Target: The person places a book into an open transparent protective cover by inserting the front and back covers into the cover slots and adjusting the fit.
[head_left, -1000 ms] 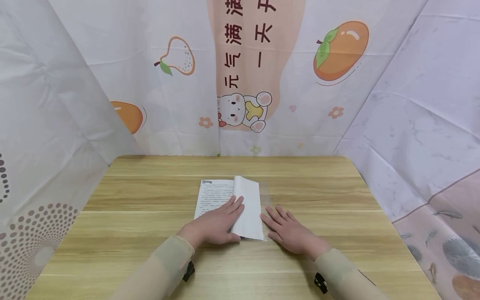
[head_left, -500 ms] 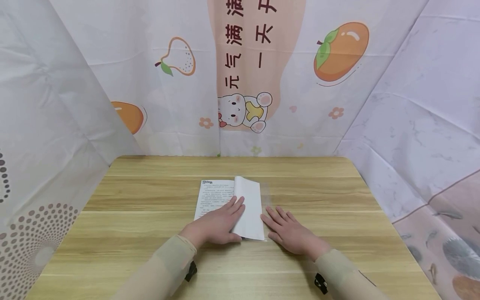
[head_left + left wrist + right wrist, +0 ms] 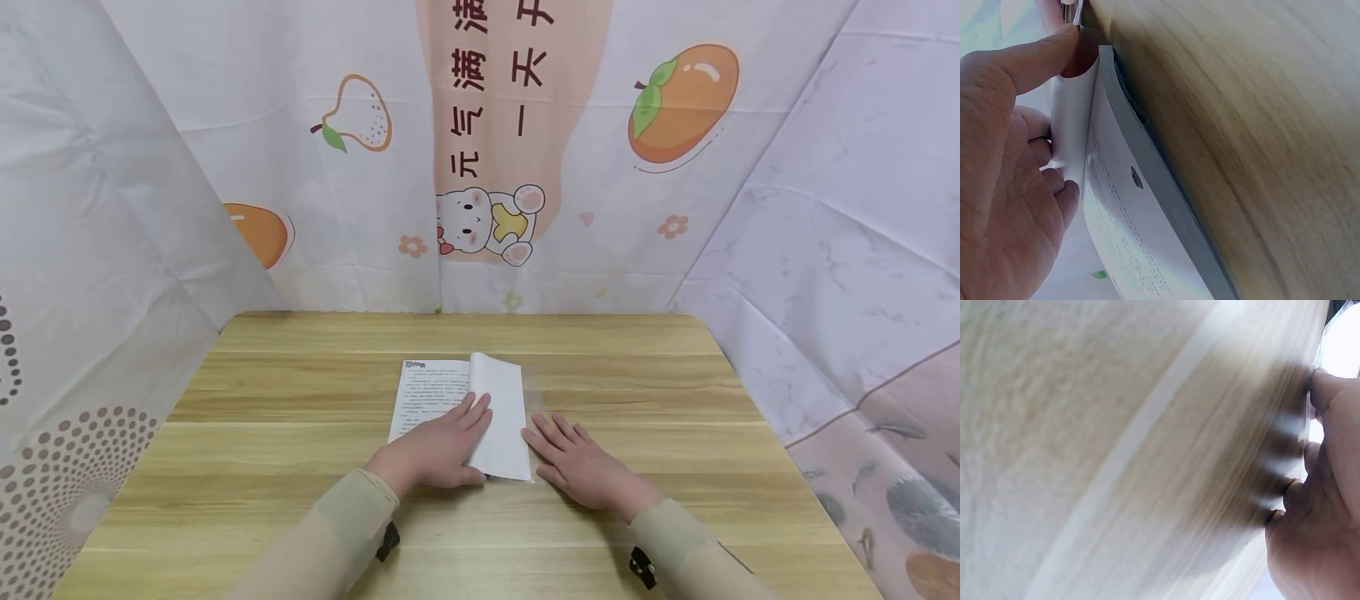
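A book (image 3: 427, 396) lies in the middle of the wooden table, its printed page facing up on the left. Over its right part sits a folded white sheet (image 3: 501, 417), blank on top. My left hand (image 3: 438, 446) rests across the book, its extended fingers on the white sheet near the fold. In the left wrist view, the left thumb (image 3: 1038, 59) touches the sheet's curved fold, beside the book's thick page edge (image 3: 1172, 206). Past the sheet's right edge, a clear plastic film (image 3: 531, 387) shows faintly. My right hand (image 3: 581, 467) presses flat there, fingers spread and fingertips on the film.
Light wood table (image 3: 300, 500) surrounds the book on all sides. Printed curtains (image 3: 360, 208) hang behind the table's far edge, with more cloth at left and right. Dark wrist mounts (image 3: 388, 542) sit beneath both sleeves.
My left hand has slid slightly to the right, and the white sheet's right edge has shifted slightly right with it. The right hand has stayed in place.
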`<control>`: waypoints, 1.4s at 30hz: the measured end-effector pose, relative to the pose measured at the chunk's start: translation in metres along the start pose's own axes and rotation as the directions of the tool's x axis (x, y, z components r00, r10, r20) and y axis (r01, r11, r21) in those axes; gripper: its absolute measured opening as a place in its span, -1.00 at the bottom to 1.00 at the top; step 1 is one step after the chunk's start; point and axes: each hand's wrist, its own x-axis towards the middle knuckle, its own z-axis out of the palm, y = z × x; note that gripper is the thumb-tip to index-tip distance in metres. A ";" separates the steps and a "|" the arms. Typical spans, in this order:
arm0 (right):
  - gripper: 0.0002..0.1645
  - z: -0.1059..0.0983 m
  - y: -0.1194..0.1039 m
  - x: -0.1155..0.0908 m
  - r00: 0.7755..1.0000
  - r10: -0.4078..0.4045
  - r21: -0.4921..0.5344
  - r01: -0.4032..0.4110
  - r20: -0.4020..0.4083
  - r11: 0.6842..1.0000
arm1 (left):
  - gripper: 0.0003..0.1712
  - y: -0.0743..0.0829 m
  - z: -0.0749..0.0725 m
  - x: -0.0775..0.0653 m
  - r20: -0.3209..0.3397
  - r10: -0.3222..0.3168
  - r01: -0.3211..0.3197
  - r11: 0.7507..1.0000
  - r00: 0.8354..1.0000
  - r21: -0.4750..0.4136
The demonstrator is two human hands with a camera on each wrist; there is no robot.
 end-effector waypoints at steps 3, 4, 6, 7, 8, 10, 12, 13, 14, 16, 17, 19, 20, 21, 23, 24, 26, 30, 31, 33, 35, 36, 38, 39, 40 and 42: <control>-0.33 -0.002 -0.002 0.000 1.000 0.002 0.013 -0.002 0.010 1.000 | 0.06 0.001 -0.001 0.001 0.005 -0.007 0.007 1.000 1.000 0.004; -0.33 -0.003 -0.002 0.000 1.000 0.003 0.020 -0.003 0.015 1.000 | 0.06 0.001 -0.001 0.001 0.006 -0.009 0.009 1.000 1.000 0.006; -0.33 -0.005 -0.004 0.000 1.000 0.006 0.031 -0.006 0.021 1.000 | 0.06 0.002 -0.002 0.001 0.006 -0.011 0.011 1.000 1.000 0.013; -0.33 -0.006 -0.004 0.000 1.000 0.008 0.031 -0.009 0.024 0.999 | 0.06 0.003 -0.002 0.002 0.007 -0.012 0.012 1.000 1.000 0.018; -0.33 -0.006 -0.004 0.000 1.000 0.010 0.029 -0.011 0.027 1.000 | 0.06 0.003 -0.002 0.002 0.006 -0.013 0.013 1.000 1.000 0.024; -0.33 -0.007 -0.005 0.000 0.999 0.013 0.027 -0.014 0.033 1.000 | 0.06 0.004 -0.003 0.002 0.004 -0.014 0.014 0.999 1.000 0.039; -0.33 -0.008 -0.006 0.000 0.999 0.016 0.025 -0.017 0.039 1.000 | 0.07 0.005 -0.003 0.003 0.003 -0.016 0.016 0.999 1.000 0.048; -0.33 -0.008 -0.006 0.000 0.999 0.017 0.026 -0.018 0.040 0.999 | 0.07 0.006 -0.004 0.003 0.003 -0.017 0.017 0.999 1.000 0.049; -0.33 -0.008 -0.006 0.000 0.999 0.019 0.026 -0.020 0.043 0.999 | 0.07 0.006 -0.004 0.003 0.003 -0.018 0.018 0.999 1.000 0.051; -0.33 -0.008 -0.006 -0.001 0.999 0.022 0.026 -0.023 0.046 0.999 | 0.07 0.007 -0.004 0.004 0.005 -0.022 0.022 0.999 1.000 0.050; -0.33 -0.008 -0.006 0.000 0.999 0.023 0.025 -0.024 0.046 0.999 | 0.07 0.008 -0.005 0.004 0.007 -0.025 0.025 0.999 1.000 0.048; -0.33 -0.008 -0.005 0.000 0.999 0.023 0.023 -0.024 0.044 0.999 | 0.07 0.008 -0.005 0.004 0.007 -0.029 0.029 0.998 1.000 0.049; -0.33 -0.008 -0.005 0.000 0.999 0.024 0.022 -0.024 0.044 0.999 | 0.07 0.009 -0.005 0.005 0.008 -0.032 0.032 0.998 0.999 0.048; -0.33 -0.007 -0.005 0.000 0.999 0.022 0.020 -0.023 0.041 1.000 | 0.07 0.010 -0.006 0.005 0.009 -0.036 0.035 0.998 0.999 0.046; -0.34 -0.006 -0.004 0.001 0.999 0.021 0.020 -0.022 0.035 1.000 | 0.07 0.010 -0.006 0.006 0.009 -0.042 0.041 0.998 0.999 0.044; -0.34 -0.006 -0.004 0.001 0.999 0.021 0.021 -0.022 0.033 1.000 | 0.07 0.010 -0.006 0.006 0.009 -0.043 0.043 0.998 0.999 0.042; -0.34 -0.006 -0.004 0.001 0.999 0.021 0.023 -0.021 0.028 0.999 | 0.07 0.011 -0.005 0.006 0.012 -0.047 0.046 0.998 0.999 0.038; -0.34 -0.005 -0.004 0.001 1.000 0.017 0.020 -0.017 0.024 1.000 | 0.06 0.012 -0.005 0.007 0.015 -0.045 0.044 0.998 0.999 0.039; -0.35 -0.005 -0.004 0.001 1.000 0.014 0.018 -0.015 0.022 1.000 | 0.06 0.012 -0.005 0.007 0.016 -0.044 0.044 0.998 0.999 0.038; -0.35 -0.005 -0.004 0.001 1.000 0.010 0.012 -0.010 0.015 1.000 | 0.06 0.012 -0.005 0.008 0.016 -0.046 0.045 0.998 0.999 0.037; -0.35 -0.005 -0.004 0.001 1.000 0.005 0.006 -0.005 0.007 1.000 | 0.06 0.012 -0.004 0.009 0.018 -0.049 0.048 0.998 0.999 0.034; -0.35 -0.005 -0.004 0.001 1.000 0.001 0.005 -0.001 0.002 1.000 | 0.06 0.013 -0.003 0.009 0.018 -0.050 0.050 0.998 0.999 0.033; -0.35 -0.005 -0.004 0.000 1.000 -0.008 0.004 0.008 -0.006 1.000 | 0.06 0.013 -0.002 0.010 0.017 -0.052 0.052 0.998 0.998 0.036; -0.35 -0.005 -0.004 0.000 1.000 -0.012 0.009 0.012 -0.010 1.000 | 0.06 0.013 -0.002 0.010 0.018 -0.053 0.052 0.998 0.998 0.037; -0.35 -0.005 -0.004 0.000 1.000 -0.015 0.012 0.015 -0.012 1.000 | 0.06 0.013 -0.002 0.011 0.018 -0.053 0.052 0.998 0.998 0.037; -0.35 -0.006 -0.005 0.000 1.000 -0.018 0.017 0.018 -0.012 1.000 | 0.06 0.013 -0.001 0.011 0.018 -0.053 0.053 0.998 0.998 0.039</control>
